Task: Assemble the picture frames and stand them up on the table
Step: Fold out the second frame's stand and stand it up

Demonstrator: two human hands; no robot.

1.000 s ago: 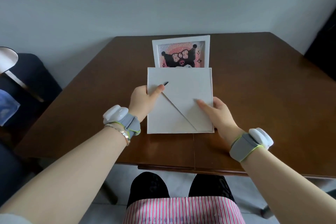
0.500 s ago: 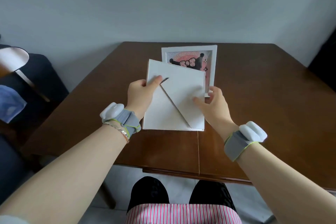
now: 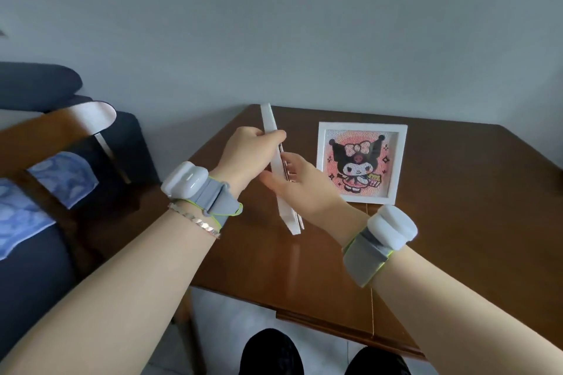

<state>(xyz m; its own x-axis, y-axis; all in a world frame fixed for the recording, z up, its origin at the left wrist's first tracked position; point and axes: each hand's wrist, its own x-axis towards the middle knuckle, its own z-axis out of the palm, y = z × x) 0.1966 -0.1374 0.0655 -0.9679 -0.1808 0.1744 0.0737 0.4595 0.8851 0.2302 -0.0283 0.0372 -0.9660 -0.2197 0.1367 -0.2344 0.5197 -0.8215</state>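
A white picture frame (image 3: pixel 269 122) is held upright and edge-on to me above the brown table (image 3: pixel 457 237), its lower corner close to the tabletop. My left hand (image 3: pixel 248 152) grips its upper left side, thumb over the edge. My right hand (image 3: pixel 300 187) holds the other face, fingers against it near the middle. Which face carries the picture is hidden. A second white frame (image 3: pixel 362 163) with a black-and-pink cartoon character stands upright on the table just right of my right hand.
To the left sit a wooden chair back (image 3: pixel 65 131), a dark blue sofa (image 3: pixel 39 88) and a blue patterned cloth (image 3: pixel 36 189). A grey wall (image 3: pixel 304 24) runs behind the table. The table's near edge (image 3: pixel 323 318) is close to my knees.
The frame lay flat with its back up; both hands have lifted it and turned it upright, edge-on. My head has turned left, so the standing frame now appears to the right.
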